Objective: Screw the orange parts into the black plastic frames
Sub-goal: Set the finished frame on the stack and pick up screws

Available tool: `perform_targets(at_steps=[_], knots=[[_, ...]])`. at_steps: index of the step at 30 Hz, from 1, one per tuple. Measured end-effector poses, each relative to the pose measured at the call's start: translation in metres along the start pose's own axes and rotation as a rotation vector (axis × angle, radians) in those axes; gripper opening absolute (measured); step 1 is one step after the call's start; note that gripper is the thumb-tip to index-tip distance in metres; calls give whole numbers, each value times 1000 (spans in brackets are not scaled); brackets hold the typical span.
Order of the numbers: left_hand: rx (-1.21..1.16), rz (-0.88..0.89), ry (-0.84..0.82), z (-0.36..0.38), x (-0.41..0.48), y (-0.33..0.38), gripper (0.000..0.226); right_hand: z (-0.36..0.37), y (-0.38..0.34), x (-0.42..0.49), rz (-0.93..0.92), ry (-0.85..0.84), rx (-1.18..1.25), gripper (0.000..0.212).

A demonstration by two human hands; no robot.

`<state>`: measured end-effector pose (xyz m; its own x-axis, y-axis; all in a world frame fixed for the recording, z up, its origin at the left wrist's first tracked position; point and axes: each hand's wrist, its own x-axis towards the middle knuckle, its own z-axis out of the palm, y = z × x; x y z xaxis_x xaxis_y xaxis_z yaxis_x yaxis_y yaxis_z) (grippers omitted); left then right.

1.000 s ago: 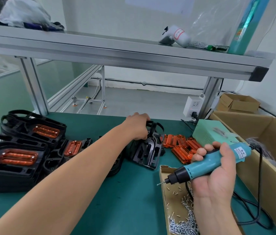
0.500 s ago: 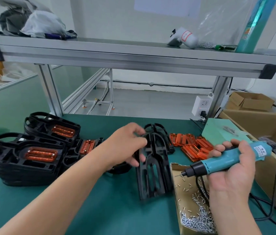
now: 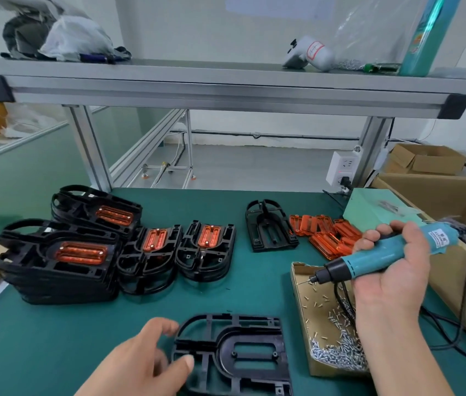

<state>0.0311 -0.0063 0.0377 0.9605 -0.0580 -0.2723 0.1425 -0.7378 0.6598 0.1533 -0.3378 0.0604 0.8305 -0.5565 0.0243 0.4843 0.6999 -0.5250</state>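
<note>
Right hand (image 3: 392, 270): clenched around the body of a teal electric screwdriver (image 3: 383, 252), bit pointing left and down, its tip above a shallow cardboard tray (image 3: 337, 370) of loose silver screws (image 3: 340, 350).

Left hand (image 3: 146, 358): released, fingers relaxed, thumb touching the left edge of an empty black plastic frame (image 3: 223, 347). This frame lies flat on the green counter (image 3: 226, 295) at the near edge, just left of the tray.

A second empty black frame (image 3: 269, 227) lies further back, beside a pile of loose orange parts (image 3: 326, 230). Stacks of black frames fitted with orange parts (image 3: 54, 261) stand at left.
</note>
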Motion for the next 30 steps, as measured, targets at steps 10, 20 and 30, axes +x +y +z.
perform_targets(at_steps=[10,20,30], knots=[[538,157,272,-15,-2,39,34,-2,-2,4,6,25,18,10],[437,625,84,15,151,176,25,-9,-12,16,-8,78,56,13],[750,813,-7,81,238,225,41,-13,-16,28,9,113,63,18]])
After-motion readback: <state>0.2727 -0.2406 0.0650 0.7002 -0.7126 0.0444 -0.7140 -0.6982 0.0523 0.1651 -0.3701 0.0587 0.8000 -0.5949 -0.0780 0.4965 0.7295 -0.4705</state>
